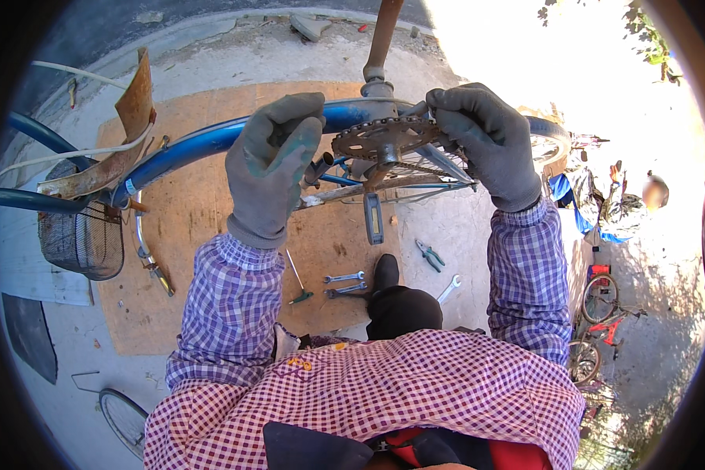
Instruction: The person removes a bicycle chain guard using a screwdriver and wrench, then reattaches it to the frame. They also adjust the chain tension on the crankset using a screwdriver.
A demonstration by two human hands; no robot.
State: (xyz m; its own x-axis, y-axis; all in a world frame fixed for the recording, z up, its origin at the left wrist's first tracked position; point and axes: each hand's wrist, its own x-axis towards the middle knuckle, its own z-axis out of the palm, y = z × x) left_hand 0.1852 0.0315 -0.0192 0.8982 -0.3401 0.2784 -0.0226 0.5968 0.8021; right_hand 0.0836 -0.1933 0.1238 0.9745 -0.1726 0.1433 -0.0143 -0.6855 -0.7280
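A blue bicycle frame (204, 147) stands in front of me with its toothed chainring (360, 141) facing up toward me. My right hand (489, 145), in a grey work glove, is closed at the chainring's right edge, its fingers pinched on the bicycle chain (403, 123). My left hand (270, 160), gloved alike, is raised left of the chainring, apart from it. Its fingers are bent, with a gap to the thumb, and nothing shows in them. Below the chainring hangs a pedal (374, 218) on its crank.
Beneath the bicycle lies a brown board (188, 274). Near my foot are a screwdriver (298, 282), wrenches (345, 277) and pliers (429, 255). A wire basket (82, 239) and rusty mudguard (137, 102) are at left. Other bicycles (601, 298) stand at right.
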